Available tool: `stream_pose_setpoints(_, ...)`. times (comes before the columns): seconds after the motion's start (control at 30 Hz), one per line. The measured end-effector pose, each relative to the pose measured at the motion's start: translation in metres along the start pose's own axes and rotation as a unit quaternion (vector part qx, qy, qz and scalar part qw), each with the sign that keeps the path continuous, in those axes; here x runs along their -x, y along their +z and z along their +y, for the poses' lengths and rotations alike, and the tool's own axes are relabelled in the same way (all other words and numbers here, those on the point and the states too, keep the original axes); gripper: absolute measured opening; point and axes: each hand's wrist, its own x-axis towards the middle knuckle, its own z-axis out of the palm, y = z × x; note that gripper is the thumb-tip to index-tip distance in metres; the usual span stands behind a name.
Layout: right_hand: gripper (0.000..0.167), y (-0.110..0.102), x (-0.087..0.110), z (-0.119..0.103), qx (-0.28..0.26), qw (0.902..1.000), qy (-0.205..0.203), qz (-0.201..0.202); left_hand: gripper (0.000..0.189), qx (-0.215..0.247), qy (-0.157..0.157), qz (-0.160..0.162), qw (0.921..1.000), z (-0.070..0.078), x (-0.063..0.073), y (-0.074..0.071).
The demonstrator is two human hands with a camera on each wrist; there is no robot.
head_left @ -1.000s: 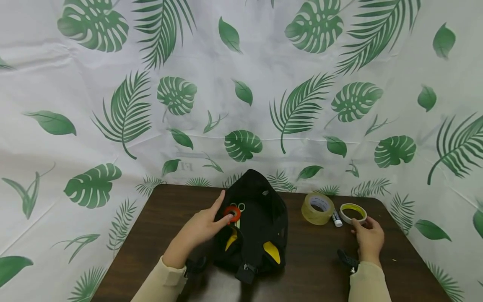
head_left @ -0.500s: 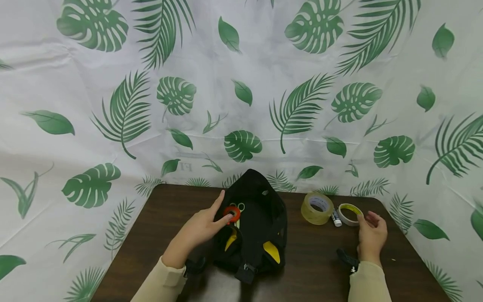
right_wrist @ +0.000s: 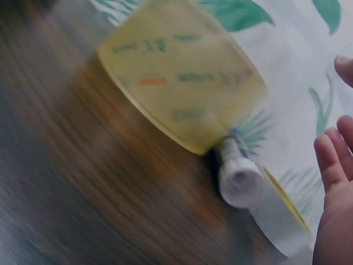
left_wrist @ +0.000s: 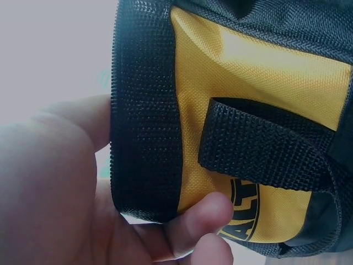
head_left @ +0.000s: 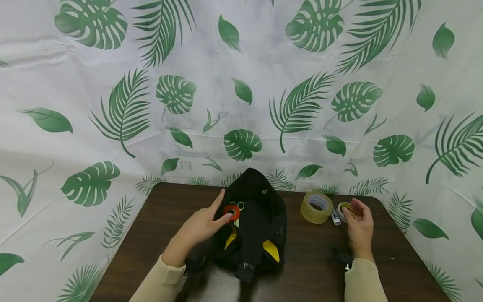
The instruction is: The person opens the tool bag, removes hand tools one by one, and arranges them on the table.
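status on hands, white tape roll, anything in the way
Left hand holds black bag by its edge. Right hand open near white tape roll, gripping nothing. Glue stick close beside it, possible snag.

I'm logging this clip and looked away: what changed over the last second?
The white tape roll slid slightly left, toward the white-capped tube. The right hand, earlier with fingertips at that roll's near rim, has shifted left, fingers raised, partly hiding it; whether it touches the roll is unclear. The left hand stays on the black bag; the wide tape roll stays put.
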Motion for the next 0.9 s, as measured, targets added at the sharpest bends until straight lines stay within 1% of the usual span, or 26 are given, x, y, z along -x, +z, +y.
stream_pose_setpoints(0.2, 0.058, 0.023, 0.011, -0.006, 0.003, 0.9966, -0.028, -0.078, 0.09, 0.0, 0.006, 0.002, 1.0, -0.002, -0.001, -0.001)
stream_pose_setpoints(0.23, 0.057, 0.027, 0.013, -0.008, 0.012, 0.9953, -0.034, -0.089, 0.09, 0.0, 0.007, 0.001, 1.0, -0.003, -0.001, -0.001)
stream_pose_setpoints(0.33, 0.056, 0.04, 0.019, -0.016, 0.014, 0.9922, -0.043, -0.117, 0.09, -0.002, 0.007, -0.001, 1.0, -0.004, -0.001, 0.0)
stream_pose_setpoints(0.43, 0.056, 0.051, 0.02, -0.024, 0.023, 0.9874, -0.065, -0.143, 0.09, -0.002, 0.006, 0.001, 1.0, -0.004, -0.001, 0.0)
stream_pose_setpoints(0.53, 0.057, 0.062, 0.023, -0.036, 0.009, 0.9818, -0.083, -0.17, 0.089, -0.002, 0.005, 0.003, 1.0, -0.003, -0.001, 0.0)
stream_pose_setpoints(0.63, 0.056, 0.076, 0.028, -0.054, -0.014, 0.9719, -0.104, -0.211, 0.089, -0.004, 0.005, 0.004, 1.0, -0.002, -0.001, 0.0)
stream_pose_setpoints(0.73, 0.056, 0.094, 0.038, -0.077, -0.025, 0.9584, -0.123, -0.256, 0.09, -0.006, 0.004, 0.003, 1.0, -0.002, -0.001, 0.0)
stream_pose_setpoints(0.8, 0.056, 0.105, 0.047, -0.095, -0.011, 0.9475, -0.125, -0.294, 0.09, -0.006, 0.005, 0.003, 1.0, -0.003, 0.0, 0.0)
stream_pose_setpoints(0.83, 0.055, 0.111, 0.052, -0.106, 0.005, 0.9411, -0.124, -0.315, 0.089, -0.006, 0.005, 0.003, 1.0, -0.003, 0.0, 0.001)
stream_pose_setpoints(0.9, 0.055, 0.122, 0.062, -0.127, 0.042, 0.9245, -0.107, -0.364, 0.089, -0.005, 0.006, 0.002, 1.0, -0.003, 0.0, 0.001)
